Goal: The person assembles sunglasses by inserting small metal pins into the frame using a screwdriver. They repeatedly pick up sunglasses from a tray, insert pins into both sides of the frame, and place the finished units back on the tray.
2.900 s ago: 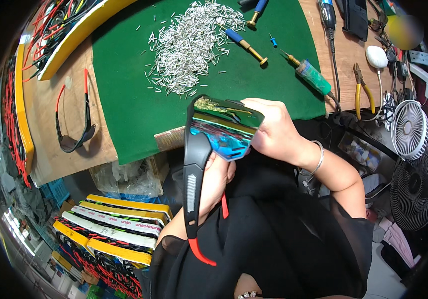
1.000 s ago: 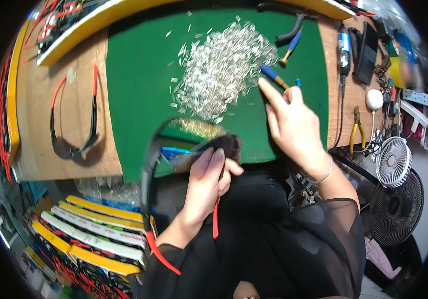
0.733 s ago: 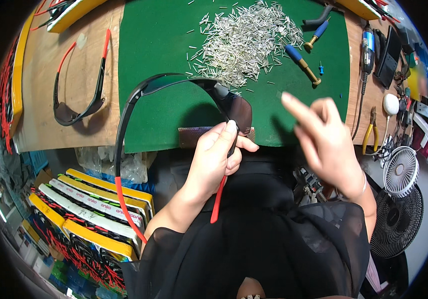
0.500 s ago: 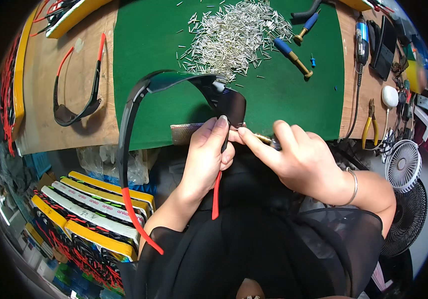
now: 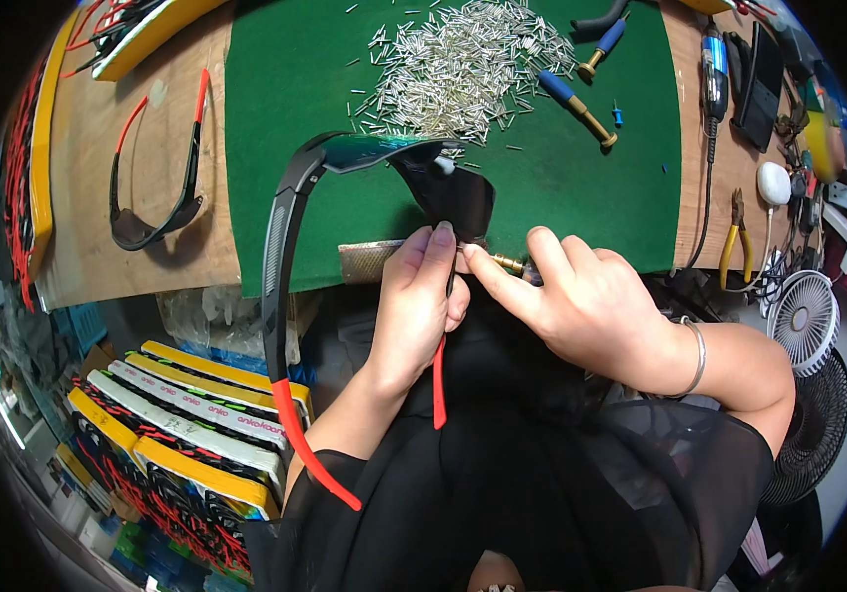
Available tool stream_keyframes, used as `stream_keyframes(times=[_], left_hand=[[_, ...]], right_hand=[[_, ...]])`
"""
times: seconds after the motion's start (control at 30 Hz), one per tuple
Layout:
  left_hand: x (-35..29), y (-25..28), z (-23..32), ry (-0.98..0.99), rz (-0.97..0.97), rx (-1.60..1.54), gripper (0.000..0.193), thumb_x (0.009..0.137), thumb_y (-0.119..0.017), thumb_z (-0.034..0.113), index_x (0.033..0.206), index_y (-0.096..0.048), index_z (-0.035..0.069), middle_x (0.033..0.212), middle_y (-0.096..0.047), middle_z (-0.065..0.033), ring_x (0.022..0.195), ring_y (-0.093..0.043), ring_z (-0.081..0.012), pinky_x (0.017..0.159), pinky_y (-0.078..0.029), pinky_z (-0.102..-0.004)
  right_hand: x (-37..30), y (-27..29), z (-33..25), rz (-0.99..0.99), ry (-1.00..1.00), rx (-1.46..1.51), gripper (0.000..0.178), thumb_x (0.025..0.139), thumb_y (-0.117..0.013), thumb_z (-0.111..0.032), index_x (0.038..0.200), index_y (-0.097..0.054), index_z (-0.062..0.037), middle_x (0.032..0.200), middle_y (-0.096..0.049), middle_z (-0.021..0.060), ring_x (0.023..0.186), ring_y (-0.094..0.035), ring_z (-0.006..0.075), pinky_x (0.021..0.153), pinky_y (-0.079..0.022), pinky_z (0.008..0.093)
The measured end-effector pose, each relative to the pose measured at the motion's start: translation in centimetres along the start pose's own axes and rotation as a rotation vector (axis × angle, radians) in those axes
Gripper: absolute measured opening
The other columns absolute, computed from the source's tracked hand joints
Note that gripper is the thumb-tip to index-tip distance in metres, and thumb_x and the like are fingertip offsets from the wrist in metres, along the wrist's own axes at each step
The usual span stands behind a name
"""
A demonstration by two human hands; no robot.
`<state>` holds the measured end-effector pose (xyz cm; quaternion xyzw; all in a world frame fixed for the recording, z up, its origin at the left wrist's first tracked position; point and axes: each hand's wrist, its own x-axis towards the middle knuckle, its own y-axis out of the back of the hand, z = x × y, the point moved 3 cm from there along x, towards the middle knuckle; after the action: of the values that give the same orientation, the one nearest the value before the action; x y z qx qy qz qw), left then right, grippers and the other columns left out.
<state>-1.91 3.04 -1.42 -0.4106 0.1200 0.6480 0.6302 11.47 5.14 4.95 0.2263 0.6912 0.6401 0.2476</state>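
My left hand (image 5: pixel 409 306) is closed on a pair of black sunglasses (image 5: pixel 287 266) with red temple tips, pinching them near one hinge. One temple curves out to the left; the other hangs down below my fingers. My right hand (image 5: pixel 591 306) is closed around a slim tool with a brass shaft (image 5: pixel 508 262), its index finger stretched toward the hinge. The tool's tip and exact contact are hidden by my fingertips. Behind the lens, a heap of small silver metal pins (image 5: pixel 468 74) lies on the green mat (image 5: pixel 295 99).
Two blue-handled brass tools (image 5: pixel 577 109) and a blue push pin (image 5: pixel 617 116) lie right of the heap. Another pair of sunglasses (image 5: pixel 157 232) rests at left. A textured strip (image 5: pixel 369 262) sits at the mat's edge. Yellow pliers (image 5: pixel 734 242) and a fan (image 5: pixel 801 321) are at right; packed boxes (image 5: pixel 206 405) lower left.
The sunglasses have shifted and turned slightly, their outer temple swinging to the right. My right hand has moved a little up, still by the hinge.
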Motion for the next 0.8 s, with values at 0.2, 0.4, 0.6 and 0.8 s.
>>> stream_keyframes(times=[0.2, 0.4, 0.6, 0.8], left_hand=[[-0.02, -0.07, 0.29, -0.007, 0.004, 0.012, 0.032, 0.095, -0.036, 0.032, 0.078, -0.046, 0.006, 0.046, -0.039, 0.0015, 0.035, -0.029, -0.0044, 0.034, -0.022, -0.0176], [0.03, 0.13, 0.32, -0.021, -0.026, 0.031, 0.034, 0.096, -0.033, 0.026, 0.078, -0.048, 0.002, 0.057, -0.051, -0.0034, 0.038, -0.036, -0.0043, 0.034, -0.028, -0.0181], [0.17, 0.33, 0.19, 0.013, -0.039, 0.023, 0.033, 0.096, -0.032, 0.026, 0.079, -0.048, 0.001, 0.059, -0.053, -0.0044, 0.039, -0.037, -0.0042, 0.034, -0.029, -0.0185], [0.23, 0.38, 0.15, -0.013, -0.042, 0.031, 0.032, 0.096, -0.033, 0.025, 0.077, -0.046, 0.002, 0.06, -0.054, -0.0049, 0.039, -0.037, -0.004, 0.034, -0.029, -0.0183]], right_hand=[[0.13, -0.1, 0.04, 0.034, 0.002, -0.011, 0.036, 0.073, -0.053, -0.014, 0.109, -0.057, -0.0129, 0.07, -0.044, 0.004, 0.05, -0.046, 0.0119, 0.037, -0.039, 0.0207], [0.05, -0.08, 0.29, 0.03, 0.014, 0.017, 0.037, 0.072, -0.054, -0.014, 0.109, -0.056, -0.0118, 0.066, -0.044, 0.0031, 0.05, -0.046, 0.012, 0.038, -0.039, 0.0211], [0.07, -0.31, 0.55, 0.041, 0.037, 0.062, 0.036, 0.071, -0.055, -0.013, 0.107, -0.055, -0.0109, 0.065, -0.044, 0.0032, 0.049, -0.046, 0.0124, 0.038, -0.04, 0.0214], [0.34, -0.4, 0.59, 0.067, 0.047, 0.078, 0.035, 0.072, -0.055, -0.014, 0.107, -0.055, -0.0098, 0.064, -0.044, 0.0032, 0.049, -0.047, 0.0124, 0.039, -0.04, 0.0217]])
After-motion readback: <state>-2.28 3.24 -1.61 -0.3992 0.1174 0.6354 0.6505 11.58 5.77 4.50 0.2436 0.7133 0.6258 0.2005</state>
